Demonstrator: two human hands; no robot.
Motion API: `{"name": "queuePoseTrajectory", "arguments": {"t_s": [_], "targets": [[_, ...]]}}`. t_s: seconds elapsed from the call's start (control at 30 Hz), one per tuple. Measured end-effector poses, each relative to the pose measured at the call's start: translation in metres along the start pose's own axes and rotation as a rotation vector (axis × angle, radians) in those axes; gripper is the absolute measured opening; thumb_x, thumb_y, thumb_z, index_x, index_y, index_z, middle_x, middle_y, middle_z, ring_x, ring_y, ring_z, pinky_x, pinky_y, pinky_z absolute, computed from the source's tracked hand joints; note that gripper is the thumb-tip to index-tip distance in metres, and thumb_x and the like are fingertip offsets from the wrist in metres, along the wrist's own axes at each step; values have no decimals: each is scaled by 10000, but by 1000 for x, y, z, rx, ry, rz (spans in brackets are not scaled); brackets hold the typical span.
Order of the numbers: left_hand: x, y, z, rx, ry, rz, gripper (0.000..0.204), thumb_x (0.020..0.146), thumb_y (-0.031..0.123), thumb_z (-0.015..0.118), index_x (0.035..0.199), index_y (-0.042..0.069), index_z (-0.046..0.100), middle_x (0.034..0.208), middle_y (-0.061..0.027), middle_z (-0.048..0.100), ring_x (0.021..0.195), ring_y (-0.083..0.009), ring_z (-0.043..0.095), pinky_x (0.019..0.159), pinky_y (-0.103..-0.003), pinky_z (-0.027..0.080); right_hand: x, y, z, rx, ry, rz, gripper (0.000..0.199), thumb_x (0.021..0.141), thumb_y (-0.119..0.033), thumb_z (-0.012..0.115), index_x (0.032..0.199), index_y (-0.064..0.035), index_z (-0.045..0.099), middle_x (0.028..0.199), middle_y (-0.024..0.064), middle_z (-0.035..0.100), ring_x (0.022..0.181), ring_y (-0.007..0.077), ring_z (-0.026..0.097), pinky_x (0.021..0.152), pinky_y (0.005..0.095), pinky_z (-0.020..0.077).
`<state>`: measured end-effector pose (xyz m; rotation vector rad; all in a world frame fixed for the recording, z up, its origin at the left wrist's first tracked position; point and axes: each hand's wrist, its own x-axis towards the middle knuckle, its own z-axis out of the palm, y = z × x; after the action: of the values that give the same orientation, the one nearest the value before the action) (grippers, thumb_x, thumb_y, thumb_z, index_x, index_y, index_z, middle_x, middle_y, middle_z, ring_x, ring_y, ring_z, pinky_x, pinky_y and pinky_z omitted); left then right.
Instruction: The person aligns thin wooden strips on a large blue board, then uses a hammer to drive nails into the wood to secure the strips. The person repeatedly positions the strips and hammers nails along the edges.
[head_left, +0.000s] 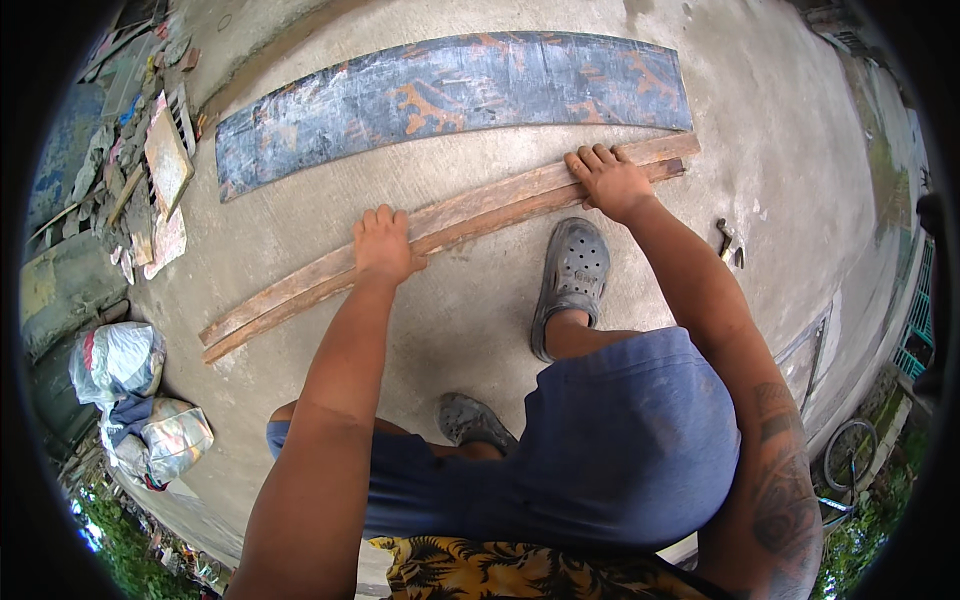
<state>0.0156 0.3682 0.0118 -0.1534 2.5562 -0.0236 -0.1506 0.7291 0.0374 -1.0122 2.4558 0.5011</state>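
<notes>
outdoor bare concrete floor [480,310], person crouching over it. two long wooden strips [440,225] are lying side by side on the floor, touching along their length. left hand [383,243] is pressing down near the middle, fingers curling over the far edge, gripping the wood. right hand [607,180] is doing the same near the right end. a long dark painted board [450,95] is lying just beyond, apart from the strips. a hammer [727,240] is sitting untouched on the floor to the right. grey clog [572,280] just below the strips. bags [140,400] at left. strips look lined up; no nails or joining visible yet, so early stage.
</notes>
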Motion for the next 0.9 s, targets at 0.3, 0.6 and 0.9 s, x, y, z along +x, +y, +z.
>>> {"name": "queuePoseTrajectory", "arguments": {"t_s": [0.3,0.6,0.9], "targets": [[9,-3,-5,-8,-50,20,883,686,546,950,1359,82,617,1339,-128,567,1302,-325,498,1138,-470,368,-1,3,-8,52,-21,-9,917,914,-419,808,1663,-178,337,1675,80,428,1560,297,387,1286,493,334],[2,4,-9,-4,-19,-24,879,693,512,952,1377,78,611,1378,-129,553,1353,-332,483,1184,-474,351,5,5,5,17,52,-42,787,1004,-392,704,1674,-179,348,1648,95,466,1516,299,447,1260,514,322],[1,9,-10,63,-44,1,984,707,605,939,1431,60,557,1370,-137,541,1309,-339,488,1180,-470,343,-5,11,10,98,34,-33,886,966,-416,755,1697,-200,304,1668,85,442,1546,305,399,1279,513,293]]}}
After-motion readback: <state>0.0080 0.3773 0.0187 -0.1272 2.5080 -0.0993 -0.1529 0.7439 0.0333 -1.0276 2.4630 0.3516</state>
